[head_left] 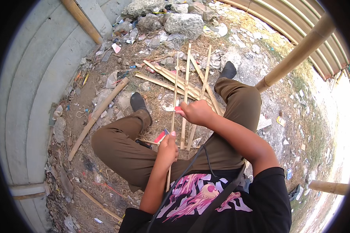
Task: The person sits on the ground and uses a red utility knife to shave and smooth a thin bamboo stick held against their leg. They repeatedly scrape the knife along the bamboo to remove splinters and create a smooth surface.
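A long, thin bamboo strip (175,89) runs upright between my legs, its lower end near my shirt. My left hand (168,148) is closed around its lower part, thumb along the strip. Higher up, my right hand (197,113) grips a red-handled knife (177,108), its pale blade lying across the strip. Further bamboo strips (186,89) lie just right of the held one, and a loose pile of split bamboo (165,73) spreads beyond my right hand. Near my left hand is a flat red and white piece (160,136), which I cannot make out exactly.
A bamboo pole (99,118) lies on the littered ground to the left. Large rocks (184,25) sit at the far side. A grey panel wall (46,93) stands left, and a thick bamboo post (295,54) slants at the right before corrugated sheeting (287,19). A black cord (186,169) crosses my lap.
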`<state>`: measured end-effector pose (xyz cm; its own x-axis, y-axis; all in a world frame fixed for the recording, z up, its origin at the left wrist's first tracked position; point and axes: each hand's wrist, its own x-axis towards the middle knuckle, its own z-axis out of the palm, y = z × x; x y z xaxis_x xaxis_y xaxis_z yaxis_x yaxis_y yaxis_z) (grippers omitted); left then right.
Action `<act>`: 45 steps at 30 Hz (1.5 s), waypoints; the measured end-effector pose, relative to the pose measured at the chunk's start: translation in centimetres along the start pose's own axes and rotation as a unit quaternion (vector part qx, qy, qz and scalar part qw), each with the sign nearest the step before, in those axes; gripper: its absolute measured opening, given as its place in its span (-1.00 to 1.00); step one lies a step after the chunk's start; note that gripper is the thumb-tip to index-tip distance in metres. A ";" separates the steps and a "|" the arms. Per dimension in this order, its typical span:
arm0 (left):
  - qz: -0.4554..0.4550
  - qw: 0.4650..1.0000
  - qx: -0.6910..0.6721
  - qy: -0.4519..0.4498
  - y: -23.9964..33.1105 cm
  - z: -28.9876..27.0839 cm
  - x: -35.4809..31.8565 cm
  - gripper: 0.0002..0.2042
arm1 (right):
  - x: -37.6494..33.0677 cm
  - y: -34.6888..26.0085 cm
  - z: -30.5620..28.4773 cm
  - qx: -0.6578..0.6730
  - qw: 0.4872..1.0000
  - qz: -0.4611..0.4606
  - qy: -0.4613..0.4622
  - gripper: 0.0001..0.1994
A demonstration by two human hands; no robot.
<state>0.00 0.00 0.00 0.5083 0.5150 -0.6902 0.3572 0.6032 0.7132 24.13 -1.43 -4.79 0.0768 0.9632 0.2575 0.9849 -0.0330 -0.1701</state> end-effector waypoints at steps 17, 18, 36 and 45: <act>0.004 0.999 0.008 -0.045 -0.3 0.3 0.4 -0.61 | 2.7 2.7 -2.6 0.654 0.565 0.450 -0.223 -0.50; 0.006 0.998 0.004 -0.061 -0.3 0.6 0.2 -0.61 | 2.2 4.2 -3.8 0.742 0.448 0.422 -0.267 -0.51; 0.011 0.997 0.023 -0.066 0.5 0.8 -0.5 -0.63 | 2.6 2.4 -1.6 0.447 0.803 0.367 0.145 -0.78; 0.001 0.997 -0.001 -0.072 0.9 1.2 -0.2 -0.63 | 2.1 1.2 -1.3 0.069 0.965 0.076 0.240 -0.75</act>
<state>1.22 -0.29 0.92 0.6162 0.4235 -0.6641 0.3541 0.6042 0.7138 25.67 0.19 -3.21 0.3147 0.7142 0.6252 0.9290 -0.0965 -0.3574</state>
